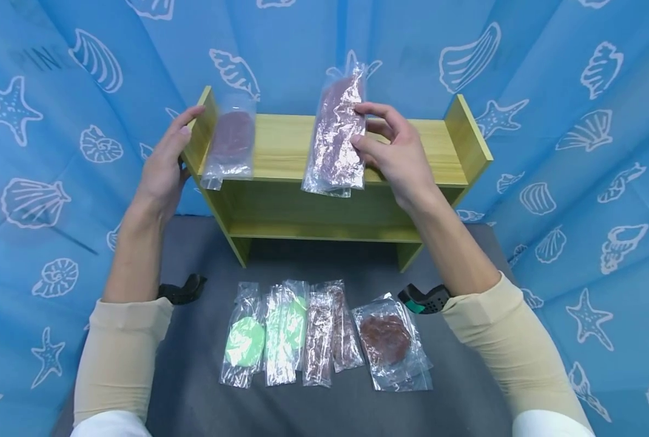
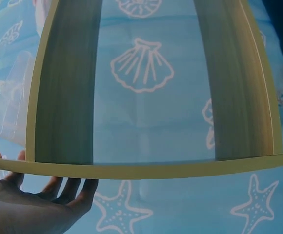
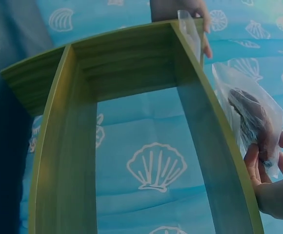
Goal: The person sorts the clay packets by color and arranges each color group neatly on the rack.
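My right hand (image 1: 395, 145) pinches the right edge of a clear plastic packet (image 1: 335, 127) with a flat purple piece inside. It holds the packet upright over the top board of a small wooden shelf (image 1: 281, 139). The right wrist view shows thumb and fingers on either side of the packet's lower part (image 3: 251, 114). At the shelf's left end, my left hand (image 1: 163, 164) touches the side panel (image 1: 199, 133), its fingers along the outer face in the left wrist view. A similar purple packet (image 1: 233, 139) leans on the top board, beside that panel.
Several packets lie in a row on the dark table (image 1: 193, 376) before the shelf: green ones (image 1: 245, 343), narrow brownish ones (image 1: 319, 340) and a wider one with a brown round piece (image 1: 384, 340). A blue curtain with shell prints (image 1: 564, 152) hangs behind and at both sides.
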Tool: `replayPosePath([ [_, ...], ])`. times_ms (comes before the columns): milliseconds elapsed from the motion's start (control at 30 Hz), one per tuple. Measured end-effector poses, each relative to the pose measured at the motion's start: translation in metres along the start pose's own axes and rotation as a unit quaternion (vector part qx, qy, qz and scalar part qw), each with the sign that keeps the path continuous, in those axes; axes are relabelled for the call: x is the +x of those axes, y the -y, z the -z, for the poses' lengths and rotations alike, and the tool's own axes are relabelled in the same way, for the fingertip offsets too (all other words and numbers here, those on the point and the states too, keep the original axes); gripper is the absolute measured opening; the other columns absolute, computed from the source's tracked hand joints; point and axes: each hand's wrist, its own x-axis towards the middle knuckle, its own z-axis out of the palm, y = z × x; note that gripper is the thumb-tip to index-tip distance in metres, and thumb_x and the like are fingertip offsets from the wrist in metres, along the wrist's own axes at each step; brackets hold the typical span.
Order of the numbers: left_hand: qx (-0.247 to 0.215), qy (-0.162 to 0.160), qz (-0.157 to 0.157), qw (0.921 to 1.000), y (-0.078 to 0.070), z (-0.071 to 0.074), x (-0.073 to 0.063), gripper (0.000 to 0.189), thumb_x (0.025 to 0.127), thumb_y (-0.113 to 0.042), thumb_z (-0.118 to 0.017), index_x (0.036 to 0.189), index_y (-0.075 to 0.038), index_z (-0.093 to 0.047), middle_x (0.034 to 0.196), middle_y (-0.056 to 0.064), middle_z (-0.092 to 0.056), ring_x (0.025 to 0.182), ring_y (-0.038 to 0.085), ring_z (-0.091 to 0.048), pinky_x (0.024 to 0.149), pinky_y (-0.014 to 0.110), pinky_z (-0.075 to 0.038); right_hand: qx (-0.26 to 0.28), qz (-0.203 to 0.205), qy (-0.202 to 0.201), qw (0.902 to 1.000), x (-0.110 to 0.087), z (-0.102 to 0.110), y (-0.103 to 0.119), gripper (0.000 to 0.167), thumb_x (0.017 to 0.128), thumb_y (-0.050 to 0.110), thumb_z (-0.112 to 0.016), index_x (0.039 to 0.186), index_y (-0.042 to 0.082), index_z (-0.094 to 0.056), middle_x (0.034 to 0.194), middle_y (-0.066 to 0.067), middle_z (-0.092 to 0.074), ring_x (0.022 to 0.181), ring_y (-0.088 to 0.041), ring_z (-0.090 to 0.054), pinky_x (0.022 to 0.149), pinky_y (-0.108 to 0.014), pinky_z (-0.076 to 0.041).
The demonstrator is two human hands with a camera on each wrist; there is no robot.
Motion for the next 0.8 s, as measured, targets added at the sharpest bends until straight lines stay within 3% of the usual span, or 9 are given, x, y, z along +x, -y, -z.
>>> replayPosePath([
  [500, 0.015, 0.004, -0.01, 0.9998, 0.002, 0.001, 0.001, 0.046, 0.108, -0.034, -0.031, 0.153, -0.028, -0.037, 0.156, 0.004, -0.021, 0.134, 0.022, -0.026, 0.109, 0.045, -0.018, -0.046, -0.034, 0.06, 0.9965, 0.033, -0.023, 0.0, 0.048, 0.091, -0.001, -0.067, 0.135, 0.017, -0.062, 0.135, -0.005, -0.056, 0.102, -0.023, -0.061, 0.077, -0.03, -0.055],
  [633, 0.022, 0.009, 0.0, 0.9997, 0.001, -0.001, 0.002, 0.046, 0.108, -0.034, -0.031, 0.153, -0.03, -0.037, 0.157, 0.004, -0.021, 0.136, 0.023, -0.024, 0.11, 0.046, -0.018, -0.042, -0.049, 0.065, 0.9958, 0.037, -0.03, 0.0, 0.048, 0.091, -0.002, -0.066, 0.135, 0.016, -0.062, 0.133, -0.006, -0.058, 0.106, -0.024, -0.061, 0.084, -0.033, -0.055],
  [800, 0.048, -0.007, 0.014, 0.9987, -0.004, -0.002, 0.001, 0.045, 0.108, -0.036, -0.03, 0.153, -0.033, -0.037, 0.158, 0.001, -0.021, 0.138, 0.021, -0.024, 0.112, 0.049, -0.016, -0.038, -0.061, 0.079, 0.9943, 0.044, -0.04, 0.001, 0.048, 0.092, -0.002, -0.065, 0.137, 0.016, -0.061, 0.134, -0.006, -0.058, 0.113, -0.023, -0.06, 0.089, -0.034, -0.054],
])
